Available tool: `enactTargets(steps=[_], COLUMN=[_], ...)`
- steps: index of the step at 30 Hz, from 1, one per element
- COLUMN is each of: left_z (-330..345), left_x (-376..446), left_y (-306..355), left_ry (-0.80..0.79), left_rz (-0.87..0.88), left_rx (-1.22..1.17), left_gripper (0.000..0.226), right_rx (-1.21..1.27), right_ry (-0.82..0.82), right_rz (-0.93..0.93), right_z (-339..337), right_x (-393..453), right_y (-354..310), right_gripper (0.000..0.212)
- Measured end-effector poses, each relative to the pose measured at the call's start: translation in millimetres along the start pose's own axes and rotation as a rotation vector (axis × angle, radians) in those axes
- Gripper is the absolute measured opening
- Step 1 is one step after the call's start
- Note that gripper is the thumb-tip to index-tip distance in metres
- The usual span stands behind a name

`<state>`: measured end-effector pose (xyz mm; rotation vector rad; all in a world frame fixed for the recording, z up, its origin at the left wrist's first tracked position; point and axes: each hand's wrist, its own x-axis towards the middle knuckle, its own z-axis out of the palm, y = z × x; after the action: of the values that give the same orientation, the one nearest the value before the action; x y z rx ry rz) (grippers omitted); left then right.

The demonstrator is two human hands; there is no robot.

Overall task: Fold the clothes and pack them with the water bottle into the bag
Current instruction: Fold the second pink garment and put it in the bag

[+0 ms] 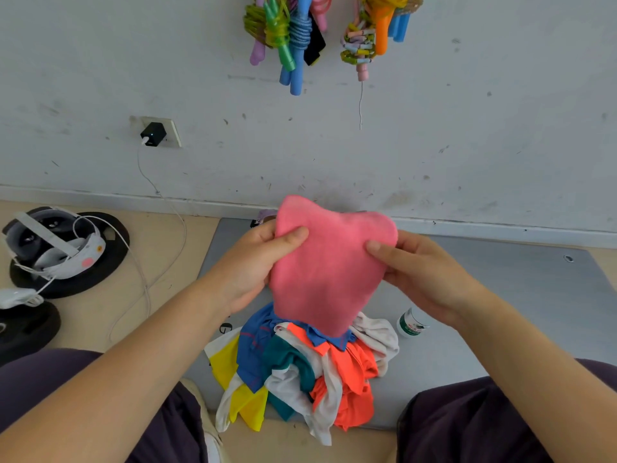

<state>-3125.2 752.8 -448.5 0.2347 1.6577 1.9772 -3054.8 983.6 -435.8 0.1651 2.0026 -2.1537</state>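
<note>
I hold a pink cloth [329, 262] up in the air, over the grey mat [517, 295]. My left hand [257, 262] grips its left edge, thumb on the front. My right hand [414, 272] grips its right edge the same way. The cloth hangs down from both hands to a narrow lower end. Below it lies a loose pile of clothes [300, 369] in blue, teal, orange, yellow and white. A small white bottle with a green label [411, 324] lies on the mat, right of the pile. A bit of purple fabric [265, 217] shows behind the cloth; I cannot tell what it is.
Black weight plates [71, 279] lie on the floor at left, with a headset [50, 243] and white cable [147, 279] on them. A charger [153, 134] sits in a wall socket. Coloured jump ropes [293, 35] hang on the wall. My knees frame the pile.
</note>
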Motion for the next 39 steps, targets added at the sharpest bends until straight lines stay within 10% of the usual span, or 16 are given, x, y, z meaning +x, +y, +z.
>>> enactTargets(steps=[10, 19, 31, 39], left_z=[4.9, -4.4, -10.2, -6.7], left_x=[2.4, 0.4, 4.6, -1.0], left_y=[-1.4, 3.3, -2.0, 7.3], left_ry=[0.253, 0.006, 0.203, 0.010], left_rz=[0.138, 0.157, 0.252, 0.136], left_rx=[0.201, 0.193, 0.710, 0.328], left_gripper=[0.037, 0.033, 0.010, 0.016], right_rx=[-0.096, -0.021, -0.823, -0.295], right_ry=[0.402, 0.146, 0.307, 0.083], right_rz=[-0.106, -0.083, -0.262, -0.169], right_z=[6.2, -2.1, -2.6, -1.9], right_x=[1.0, 0.1, -1.5, -3.7], right_y=[-2.5, -8.2, -8.1, -8.8], right_gripper=[0.033, 0.034, 0.022, 0.017])
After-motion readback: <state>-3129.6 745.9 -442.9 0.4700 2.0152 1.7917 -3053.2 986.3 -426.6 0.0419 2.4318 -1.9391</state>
